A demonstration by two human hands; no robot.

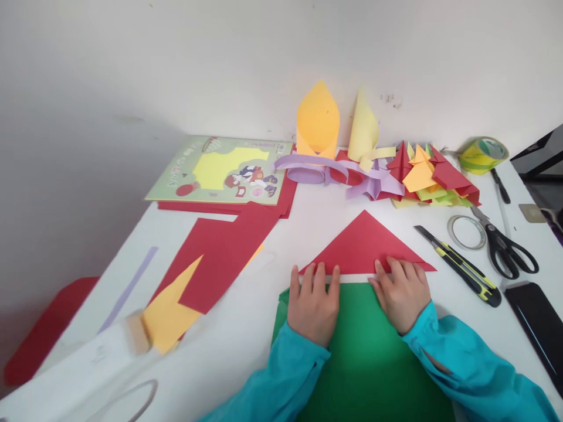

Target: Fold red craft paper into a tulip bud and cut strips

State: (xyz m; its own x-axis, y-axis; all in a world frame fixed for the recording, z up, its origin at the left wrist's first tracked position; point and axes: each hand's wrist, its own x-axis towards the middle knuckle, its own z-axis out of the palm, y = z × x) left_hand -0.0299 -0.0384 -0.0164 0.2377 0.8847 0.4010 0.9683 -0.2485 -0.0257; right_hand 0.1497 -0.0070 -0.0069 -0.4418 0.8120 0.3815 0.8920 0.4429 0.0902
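A red sheet of paper (363, 243), folded into a triangle, lies on the white table with its peak pointing away from me. Along its near edge, my left hand (314, 302) rests palm down, fingertips on the left part of the paper. My right hand (402, 293) lies likewise on the right part, its fingers stretched out and slightly bent. Both hands grip nothing; they press on the paper from above. Just under my wrists is a green cutting mat or sheet (369, 351), which reaches towards me.
Right of the paper lie a utility knife (461, 266), a tape roll (467, 232), scissors (505, 246) and a black phone-like slab (536, 322). Folded paper pieces (426, 173) stand along the wall. To the left are red paper scraps (229, 252) and a paper pad (176, 176).
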